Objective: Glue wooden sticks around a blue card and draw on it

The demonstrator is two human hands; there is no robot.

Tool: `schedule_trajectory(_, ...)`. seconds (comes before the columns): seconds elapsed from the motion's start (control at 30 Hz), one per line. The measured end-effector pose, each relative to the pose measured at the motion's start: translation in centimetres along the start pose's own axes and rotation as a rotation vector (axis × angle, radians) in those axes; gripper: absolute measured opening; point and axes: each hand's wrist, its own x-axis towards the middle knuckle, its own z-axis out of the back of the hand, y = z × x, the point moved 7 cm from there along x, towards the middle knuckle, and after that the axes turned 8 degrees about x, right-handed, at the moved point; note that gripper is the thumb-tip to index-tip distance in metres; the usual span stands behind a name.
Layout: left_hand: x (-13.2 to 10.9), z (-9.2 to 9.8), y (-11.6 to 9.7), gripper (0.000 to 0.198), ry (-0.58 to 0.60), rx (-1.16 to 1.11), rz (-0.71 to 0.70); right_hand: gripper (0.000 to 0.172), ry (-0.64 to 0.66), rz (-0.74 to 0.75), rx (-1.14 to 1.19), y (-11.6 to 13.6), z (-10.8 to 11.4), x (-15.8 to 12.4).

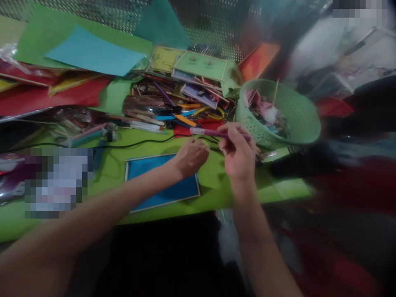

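My right hand (239, 152) is closed round a purple pen (208, 132) with a pale cap end, held level above the green table (213, 185). My left hand (190, 156) is curled, its fingertips close to the pen's left end; what they pinch, if anything, is hidden. Under my left wrist lies a blue card with a pale frame (163, 187). A black cable (136, 143) runs across the table just beyond the hands.
A green perforated basket (305, 119) with scraps and a stick stands to the right. A heap of pens, scissors and cards (182, 103) lies beyond the hands. Coloured paper sheets (93, 51) cover the back left. A person in white (318, 45) sits at the far right.
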Motion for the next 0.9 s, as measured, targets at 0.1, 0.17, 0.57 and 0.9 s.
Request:
schedule_trajectory(0.1,-0.5,-0.2,1.3,0.02,0.015,-0.042,0.019,0.025,-0.006,-0.005,-0.014,0.0,0.1,0.0)
schedule_trajectory(0.17,-0.8,-0.2,2.4,0.019,0.014,-0.074,0.041,0.024,0.001,-0.003,-0.006,0.1,0.0,0.0)
schedule_trajectory(0.57,-0.9,0.0,4.5,0.014,-0.032,-0.221,0.087,0.019,0.042,0.011,0.09,0.1,-0.1,0.0)
schedule_trajectory(0.9,-0.5,0.6,4.7,0.014,-0.058,-0.219,0.065,0.024,-0.003,-0.011,0.033,0.1,0.0,0.0)
